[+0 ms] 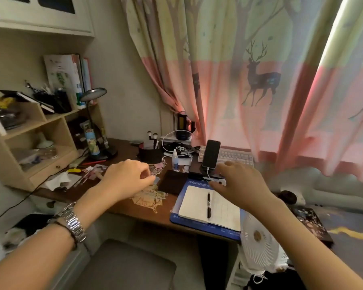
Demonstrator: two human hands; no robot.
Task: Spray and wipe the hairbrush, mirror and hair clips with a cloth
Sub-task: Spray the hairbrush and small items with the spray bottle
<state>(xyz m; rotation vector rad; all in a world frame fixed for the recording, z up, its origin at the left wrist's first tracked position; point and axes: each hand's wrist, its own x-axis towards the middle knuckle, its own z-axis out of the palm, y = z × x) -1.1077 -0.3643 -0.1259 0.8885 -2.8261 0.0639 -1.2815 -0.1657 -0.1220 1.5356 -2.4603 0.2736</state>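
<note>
The left hand (127, 179), curled narrow, is seen pinching something small and bluish, perhaps a hair clip; it cannot be told for sure. At its three o'clock, the right hand (242, 184) is spread wide, empty, above a notebook (199, 204). A dark cloth (172, 182) lies between them, likely laid ready. A small spray bottle (175, 159) stands at twelve o'clock. Hairbrush and mirror cannot be identified.

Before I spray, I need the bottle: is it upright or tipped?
Upright: the spray bottle stands on the desk, cap up.
</note>
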